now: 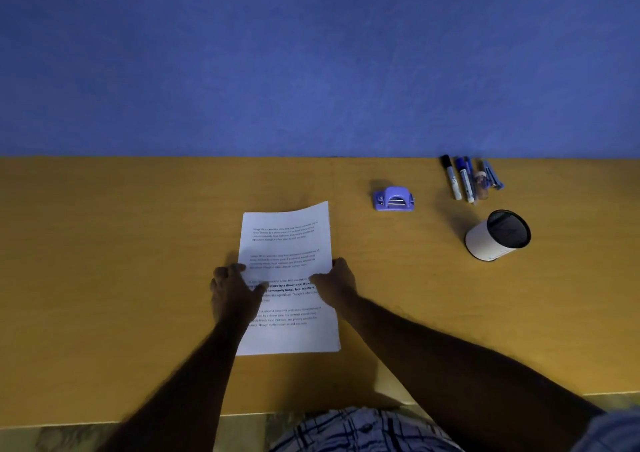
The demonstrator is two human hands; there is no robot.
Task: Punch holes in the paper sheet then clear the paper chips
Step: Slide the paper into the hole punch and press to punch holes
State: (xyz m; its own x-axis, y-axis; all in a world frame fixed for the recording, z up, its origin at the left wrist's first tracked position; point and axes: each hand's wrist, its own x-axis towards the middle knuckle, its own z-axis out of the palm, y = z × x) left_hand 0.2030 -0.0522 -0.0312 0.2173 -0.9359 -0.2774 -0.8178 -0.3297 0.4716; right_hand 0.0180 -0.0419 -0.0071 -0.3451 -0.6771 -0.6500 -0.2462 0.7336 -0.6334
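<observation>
Head view looks down on the paper sheet [289,278], lying printed side up near the front edge of the wooden table [104,278]. Left hand [233,294] pinches the sheet's left edge; right hand [334,285] grips its right edge, thumb on top. Beyond the sheet, to its right, sits the purple hole punch [394,199]. Farther right of the sheet stand a white cup [497,235] and, behind it, some markers [469,179].

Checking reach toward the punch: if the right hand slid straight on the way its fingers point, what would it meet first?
The right hand points up-left across the white printed paper sheet, so probably only paper, then bare table; the purple hole punch lies off to its right.
</observation>
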